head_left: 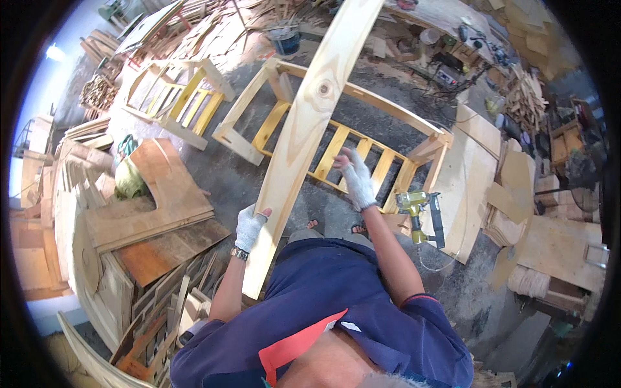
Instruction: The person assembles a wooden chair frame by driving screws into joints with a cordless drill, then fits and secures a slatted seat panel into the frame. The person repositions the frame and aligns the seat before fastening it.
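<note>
A long pale plank (310,110) with a dark knot slants from in front of my body up past the far edge of view. My left hand (250,227), in a white fingerless-tipped glove, grips the plank's left edge near its close end. To the right of the plank is my right hand (358,182), also gloved. Its fingers are apart and hold nothing. Beneath both lies a wooden frame (394,108) with yellow slats (331,150), partly covered by the plank. A green nail gun (414,210) with a dark magazine rests beside the frame's right corner, its thin hose trailing down.
Another slatted frame (194,107) stands at the far left. Stacked cut panels (152,200) are close on my left. A plywood sheet (453,194) lies on the right. Scrap wood (213,32), a dark bucket (285,40) and power tools (446,74) are at the back.
</note>
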The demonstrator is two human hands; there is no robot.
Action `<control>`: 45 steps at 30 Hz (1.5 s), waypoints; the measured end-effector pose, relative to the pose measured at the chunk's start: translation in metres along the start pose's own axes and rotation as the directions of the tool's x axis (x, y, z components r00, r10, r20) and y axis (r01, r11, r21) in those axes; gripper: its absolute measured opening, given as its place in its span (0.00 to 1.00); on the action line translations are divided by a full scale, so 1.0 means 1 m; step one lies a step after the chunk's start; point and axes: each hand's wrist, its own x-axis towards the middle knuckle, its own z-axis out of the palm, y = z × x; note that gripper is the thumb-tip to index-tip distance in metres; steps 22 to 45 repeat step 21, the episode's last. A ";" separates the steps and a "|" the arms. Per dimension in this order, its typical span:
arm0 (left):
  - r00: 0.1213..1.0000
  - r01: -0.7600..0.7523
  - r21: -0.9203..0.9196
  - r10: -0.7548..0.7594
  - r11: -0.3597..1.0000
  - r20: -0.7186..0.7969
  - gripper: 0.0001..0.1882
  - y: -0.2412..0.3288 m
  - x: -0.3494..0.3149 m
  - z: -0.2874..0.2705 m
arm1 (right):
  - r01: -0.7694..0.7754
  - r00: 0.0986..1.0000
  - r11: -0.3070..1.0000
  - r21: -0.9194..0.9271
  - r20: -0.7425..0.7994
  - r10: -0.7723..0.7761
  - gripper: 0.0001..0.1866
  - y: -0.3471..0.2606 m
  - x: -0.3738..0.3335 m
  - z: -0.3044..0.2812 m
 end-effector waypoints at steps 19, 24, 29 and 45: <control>0.471 -0.590 0.623 0.845 0.514 -0.252 0.20 -0.008 0.061 0.051 | -0.017 0.830 0.288 0.958 0.174 -0.530 0.25 -0.043 0.060 0.030; 0.452 -0.598 0.637 0.861 0.486 -0.233 0.20 -0.009 0.061 0.047 | 0.039 0.880 0.292 0.956 0.106 -0.463 0.25 -0.030 0.050 0.021; 0.452 -0.598 0.637 0.861 0.486 -0.233 0.20 -0.009 0.061 0.047 | 0.039 0.880 0.292 0.956 0.106 -0.463 0.25 -0.030 0.050 0.021; 0.452 -0.598 0.637 0.861 0.486 -0.233 0.20 -0.009 0.061 0.047 | 0.039 0.880 0.292 0.956 0.106 -0.463 0.25 -0.030 0.050 0.021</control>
